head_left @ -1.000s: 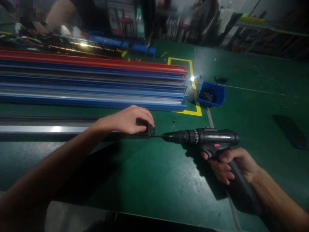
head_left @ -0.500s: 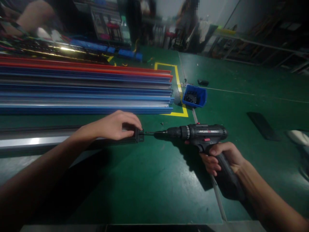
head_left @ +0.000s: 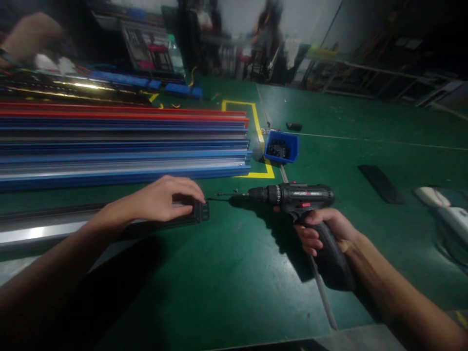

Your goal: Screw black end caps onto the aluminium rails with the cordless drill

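Note:
My left hand (head_left: 166, 199) is closed around the end of a long dark metal profile (head_left: 76, 229), with thumb and fingertips at its black end cap (head_left: 204, 211). A slotted tab of the cap sticks out past my fingertips. In my right hand (head_left: 321, 231) is a black cordless drill (head_left: 303, 196), lying level with its chuck pointing left. Its long thin bit (head_left: 230, 194) ends just right of and slightly above the cap, apart from it. Close by the bit lies a small screw (head_left: 236, 190).
Several blue and red profiles (head_left: 146, 158) lie side by side behind my left hand. A blue bin (head_left: 292, 155) of small black parts stands beyond the drill. At right lies a flat dark piece (head_left: 380, 183). Another person's hand (head_left: 34, 31) shows at top left.
The drill has drawn back from the end cap, so a gap now shows between bit tip and cap. My left hand stays on the profile end. The whole view has shifted slightly.

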Action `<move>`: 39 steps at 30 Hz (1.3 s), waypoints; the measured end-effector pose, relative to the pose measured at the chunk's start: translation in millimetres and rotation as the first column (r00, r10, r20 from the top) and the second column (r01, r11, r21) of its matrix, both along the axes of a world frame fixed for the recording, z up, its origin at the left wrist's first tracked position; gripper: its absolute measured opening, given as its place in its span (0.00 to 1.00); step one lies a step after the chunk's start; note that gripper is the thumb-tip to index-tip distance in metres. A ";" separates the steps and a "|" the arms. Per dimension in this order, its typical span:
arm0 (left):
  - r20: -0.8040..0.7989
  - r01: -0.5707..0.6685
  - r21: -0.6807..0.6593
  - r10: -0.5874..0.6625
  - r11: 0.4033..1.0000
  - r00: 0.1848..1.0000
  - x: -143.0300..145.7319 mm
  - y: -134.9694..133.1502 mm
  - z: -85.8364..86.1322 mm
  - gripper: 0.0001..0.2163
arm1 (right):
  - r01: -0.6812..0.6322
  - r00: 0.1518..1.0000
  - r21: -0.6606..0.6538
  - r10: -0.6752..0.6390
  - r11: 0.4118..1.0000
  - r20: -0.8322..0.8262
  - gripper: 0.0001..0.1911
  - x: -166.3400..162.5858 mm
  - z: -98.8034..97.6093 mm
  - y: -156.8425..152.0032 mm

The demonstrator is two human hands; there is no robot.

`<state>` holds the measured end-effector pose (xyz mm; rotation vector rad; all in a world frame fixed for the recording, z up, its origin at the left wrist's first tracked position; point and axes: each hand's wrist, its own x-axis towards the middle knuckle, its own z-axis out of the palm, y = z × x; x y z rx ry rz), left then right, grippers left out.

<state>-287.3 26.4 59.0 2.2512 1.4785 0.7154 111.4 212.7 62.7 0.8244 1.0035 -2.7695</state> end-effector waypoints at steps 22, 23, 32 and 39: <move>0.084 -0.015 -0.053 0.020 0.998 0.996 3.2 -0.8 4.3 0.13 | -0.093 0.994 -0.087 0.088 0.992 -0.058 0.20 1.4 -14.6 -17.5; 0.084 -0.015 -0.048 0.019 0.999 0.996 2.9 -0.7 3.6 0.13 | -0.093 0.995 -0.087 0.089 0.992 -0.055 0.20 0.7 -15.1 -17.3; 0.061 -0.013 -0.030 0.015 0.999 0.998 1.6 -0.3 1.4 0.13 | -0.101 0.993 -0.095 0.095 0.990 -0.065 0.20 -3.4 -15.9 -20.3; 0.055 -0.013 -0.023 0.015 1.000 0.998 2.1 0.2 2.2 0.12 | -0.110 0.992 -0.102 0.103 0.989 -0.073 0.20 -3.2 -18.1 -20.5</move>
